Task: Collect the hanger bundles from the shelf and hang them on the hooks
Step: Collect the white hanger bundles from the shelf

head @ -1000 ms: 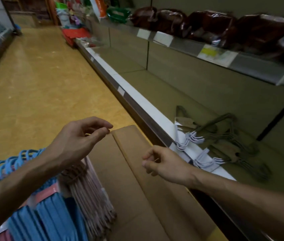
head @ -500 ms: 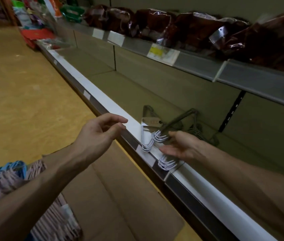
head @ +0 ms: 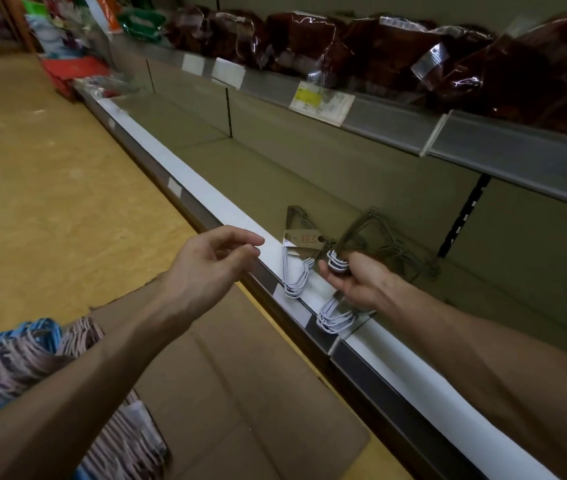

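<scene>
The right hand [head: 355, 280] pinched the white hooks of one hanger bundle [head: 372, 237] to lift it off the shelf [head: 240, 161]. The left hand [head: 206, 268] hung loose, ready to help.

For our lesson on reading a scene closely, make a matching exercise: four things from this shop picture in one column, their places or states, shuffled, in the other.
Things:
1. right hand
2. left hand
3. brown packages
4. cardboard box

Places or states:
A. on the upper shelf
B. on the floor below the shelf edge
C. gripping white hanger hooks
D. holding nothing, fingers loosely curled

Pairs: 1-C, 2-D, 3-A, 4-B
</scene>
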The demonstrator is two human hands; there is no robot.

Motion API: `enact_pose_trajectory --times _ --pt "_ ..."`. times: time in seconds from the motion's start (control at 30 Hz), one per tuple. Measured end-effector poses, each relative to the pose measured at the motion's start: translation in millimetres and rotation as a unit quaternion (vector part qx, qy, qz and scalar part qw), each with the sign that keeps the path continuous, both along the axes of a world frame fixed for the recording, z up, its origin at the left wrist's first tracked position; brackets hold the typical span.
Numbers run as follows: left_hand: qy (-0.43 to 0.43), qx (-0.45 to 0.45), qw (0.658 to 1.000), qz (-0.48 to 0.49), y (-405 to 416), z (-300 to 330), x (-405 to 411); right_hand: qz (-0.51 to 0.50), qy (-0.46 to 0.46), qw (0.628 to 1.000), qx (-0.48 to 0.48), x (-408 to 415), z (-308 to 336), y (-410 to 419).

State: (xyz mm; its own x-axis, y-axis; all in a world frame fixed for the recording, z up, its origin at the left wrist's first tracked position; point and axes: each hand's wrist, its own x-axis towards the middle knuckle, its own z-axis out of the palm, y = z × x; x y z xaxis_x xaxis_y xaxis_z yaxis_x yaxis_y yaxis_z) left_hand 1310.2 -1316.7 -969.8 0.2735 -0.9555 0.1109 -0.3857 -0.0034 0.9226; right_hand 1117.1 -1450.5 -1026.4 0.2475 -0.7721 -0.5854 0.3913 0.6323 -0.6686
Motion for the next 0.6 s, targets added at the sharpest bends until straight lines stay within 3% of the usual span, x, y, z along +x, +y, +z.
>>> enact_pose_trajectory --times 0.07,0.27,0.43,0.6 --pt "-0.014 0.006 1.000 0.001 4.4 1.7 5.2 0.007 -0.007 1.000 -0.019 1.2 2.2 7.9" --pt "-0.051 0.028 0.998 0.012 19.4 7.1 26.5 0.113 0.102 0.981 -0.117 19.1 5.3 41.1" --pt "-0.049 0.026 0.997 0.053 37.9 14.7 56.0 0.220 0.105 0.952 -0.183 39.4 14.1 70.5" --pt "-0.095 -0.009 0.990 0.108 55.4 29.1 88.5 0.322 0.165 0.889 -0.279 59.9 16.1 100.6"
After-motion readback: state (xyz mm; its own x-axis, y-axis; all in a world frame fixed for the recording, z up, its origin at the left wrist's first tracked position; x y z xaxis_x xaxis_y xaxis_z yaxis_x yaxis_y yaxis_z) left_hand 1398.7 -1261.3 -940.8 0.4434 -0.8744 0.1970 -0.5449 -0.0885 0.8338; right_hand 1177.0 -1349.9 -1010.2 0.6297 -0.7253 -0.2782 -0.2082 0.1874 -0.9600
